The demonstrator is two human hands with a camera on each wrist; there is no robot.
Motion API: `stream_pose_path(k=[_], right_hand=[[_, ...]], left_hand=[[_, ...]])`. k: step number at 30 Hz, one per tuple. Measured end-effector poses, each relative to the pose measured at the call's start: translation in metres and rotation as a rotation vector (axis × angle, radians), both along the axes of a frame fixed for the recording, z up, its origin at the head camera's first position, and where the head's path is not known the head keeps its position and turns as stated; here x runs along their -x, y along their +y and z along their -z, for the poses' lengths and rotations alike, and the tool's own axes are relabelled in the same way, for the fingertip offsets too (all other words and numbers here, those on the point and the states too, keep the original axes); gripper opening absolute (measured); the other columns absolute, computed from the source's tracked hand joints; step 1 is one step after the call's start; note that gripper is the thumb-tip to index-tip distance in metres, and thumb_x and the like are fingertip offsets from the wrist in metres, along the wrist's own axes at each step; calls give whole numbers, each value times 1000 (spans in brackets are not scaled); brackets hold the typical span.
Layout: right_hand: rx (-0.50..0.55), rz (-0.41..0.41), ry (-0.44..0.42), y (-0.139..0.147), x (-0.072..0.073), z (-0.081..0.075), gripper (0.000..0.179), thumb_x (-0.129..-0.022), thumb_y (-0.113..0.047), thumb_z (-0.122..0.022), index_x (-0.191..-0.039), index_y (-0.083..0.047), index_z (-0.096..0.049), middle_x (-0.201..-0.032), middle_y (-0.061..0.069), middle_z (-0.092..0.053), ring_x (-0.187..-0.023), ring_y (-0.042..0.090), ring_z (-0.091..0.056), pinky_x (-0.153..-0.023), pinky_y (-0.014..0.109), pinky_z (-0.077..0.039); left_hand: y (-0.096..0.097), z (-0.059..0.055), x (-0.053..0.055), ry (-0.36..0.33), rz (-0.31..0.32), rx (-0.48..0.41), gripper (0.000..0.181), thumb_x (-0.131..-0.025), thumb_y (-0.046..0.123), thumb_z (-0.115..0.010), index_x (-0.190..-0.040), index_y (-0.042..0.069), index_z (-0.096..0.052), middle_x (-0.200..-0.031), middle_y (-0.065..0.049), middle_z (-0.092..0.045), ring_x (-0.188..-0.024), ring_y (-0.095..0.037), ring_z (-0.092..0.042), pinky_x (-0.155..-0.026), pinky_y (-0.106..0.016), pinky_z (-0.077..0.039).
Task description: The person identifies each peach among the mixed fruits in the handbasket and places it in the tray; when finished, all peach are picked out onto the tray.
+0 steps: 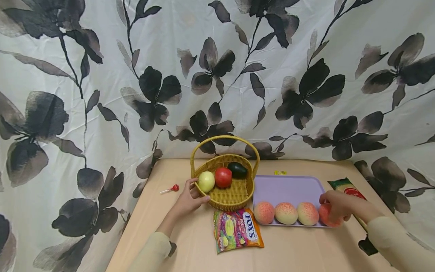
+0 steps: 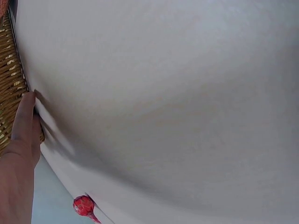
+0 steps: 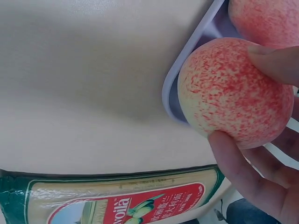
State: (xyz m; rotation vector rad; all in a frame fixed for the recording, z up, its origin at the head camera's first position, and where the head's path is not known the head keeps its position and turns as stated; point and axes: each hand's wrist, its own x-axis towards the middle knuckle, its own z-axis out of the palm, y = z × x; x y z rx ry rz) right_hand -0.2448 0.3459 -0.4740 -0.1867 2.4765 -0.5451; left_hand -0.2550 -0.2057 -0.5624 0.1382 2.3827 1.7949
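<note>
My right hand grips a peach between thumb and fingers, over the front right corner of a purple tray. Three more peaches line the tray's front edge, the nearest a reddish peach. At the left side of a yellow wicker basket, my left hand holds the rim, fingers along the outer wall and thumb over the front. Inside the basket lie a pale green apple-like fruit, a red round fruit and a dark avocado-like fruit.
A Fox's Fruits candy bag lies before the basket. A red lollipop is left of it. A small yellow wrapped sweet lies behind the tray. Right of the tray is a green-ended pasta packet. A floral curtain hangs behind.
</note>
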Motion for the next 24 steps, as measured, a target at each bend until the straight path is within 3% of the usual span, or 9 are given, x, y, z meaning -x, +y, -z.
stream_pose_path(k=[12, 19, 24], right_hand=[[-60, 15, -25, -12, -1, 1, 60, -72, 0, -88, -126, 3, -63, -106, 16, -56, -90, 28, -54, -63, 42, -61], [-62, -15, 2, -12, -1, 2, 57, -72, -1, -89, -124, 1, -63, -105, 15, -57, -87, 25, -54, -61, 33, -53], [-86, -94, 75, -12, -2, 7, 55, -72, -2, -89, -121, 2, -64, -110, 18, -65, -91, 26, -57, -80, 48, -60]], left_hand=[[0, -1, -4, -7, 8, 3, 94, -88, 31, -86, -156, 20, -22, -168, -25, -25, -147, -43, -46, -91, -38, -58], [0, -4, -4, 3, -1, 35, 94, -87, 33, -86, -156, 20, -23, -167, -26, -24, -147, -43, -45, -93, -40, -58], [0, -3, -6, -8, -4, 27, 94, -87, 32, -87, -156, 21, -23, -168, -25, -25, -147, -43, -46, -88, -37, -58]])
